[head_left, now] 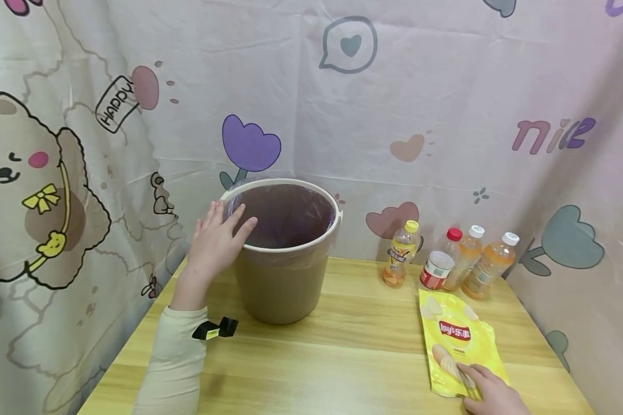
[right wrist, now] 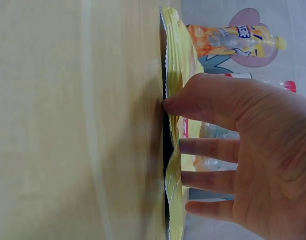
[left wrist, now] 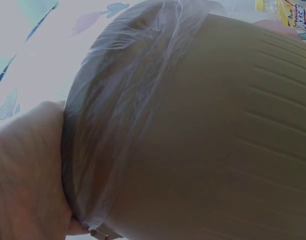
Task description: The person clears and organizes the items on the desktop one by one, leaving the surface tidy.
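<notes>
My left hand (head_left: 215,239) rests on the near-left rim of a brown bucket (head_left: 282,294), fingers spread, some reaching over the opening. A clear plastic liner (left wrist: 128,100) is folded over the bucket's rim, as the left wrist view shows. At the lower right, my right hand (head_left: 493,395) pinches the near edge of a yellow Lay's chip bag (head_left: 454,331) lying flat on the table. In the right wrist view, the thumb (right wrist: 192,100) is at the bag's sealed edge and the other fingers lie on its top side.
Behind the chip bag stand several bottles: a yellow-capped bottle (head_left: 400,253), a red-capped bottle (head_left: 441,262) and white-capped bottles (head_left: 490,268) with orange drink. The wooden table (head_left: 342,357) meets a printed curtain (head_left: 446,86) at the back and sides.
</notes>
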The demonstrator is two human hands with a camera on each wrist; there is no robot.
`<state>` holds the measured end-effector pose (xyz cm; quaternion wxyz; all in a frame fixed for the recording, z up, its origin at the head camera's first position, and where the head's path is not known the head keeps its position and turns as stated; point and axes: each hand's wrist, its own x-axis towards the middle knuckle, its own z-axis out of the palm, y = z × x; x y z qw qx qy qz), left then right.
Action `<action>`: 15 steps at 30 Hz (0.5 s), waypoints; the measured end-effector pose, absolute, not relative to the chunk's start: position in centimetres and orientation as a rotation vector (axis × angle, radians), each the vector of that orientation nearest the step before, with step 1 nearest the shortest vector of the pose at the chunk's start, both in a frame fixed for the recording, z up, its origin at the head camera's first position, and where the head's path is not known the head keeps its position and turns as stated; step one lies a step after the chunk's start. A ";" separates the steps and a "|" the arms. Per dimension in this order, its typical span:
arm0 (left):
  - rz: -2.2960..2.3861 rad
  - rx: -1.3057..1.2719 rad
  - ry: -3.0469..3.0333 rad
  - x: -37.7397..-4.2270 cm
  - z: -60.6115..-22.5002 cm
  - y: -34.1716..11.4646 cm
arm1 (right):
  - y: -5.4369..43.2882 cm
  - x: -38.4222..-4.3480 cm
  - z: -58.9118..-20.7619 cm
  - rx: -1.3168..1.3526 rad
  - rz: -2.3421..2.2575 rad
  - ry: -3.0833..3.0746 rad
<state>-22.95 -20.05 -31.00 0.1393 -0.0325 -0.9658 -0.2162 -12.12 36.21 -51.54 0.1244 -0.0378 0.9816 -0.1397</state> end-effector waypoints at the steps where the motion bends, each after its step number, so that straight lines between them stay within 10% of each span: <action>1: -0.623 -0.091 -2.791 -22.9 -31.0 -20.1 | 36.1 -12.1 -51.5 -0.114 -0.404 2.869; 15: -0.620 -0.094 -2.793 -22.8 -31.0 -20.1 | 35.0 -12.0 -50.9 -0.082 -0.323 2.911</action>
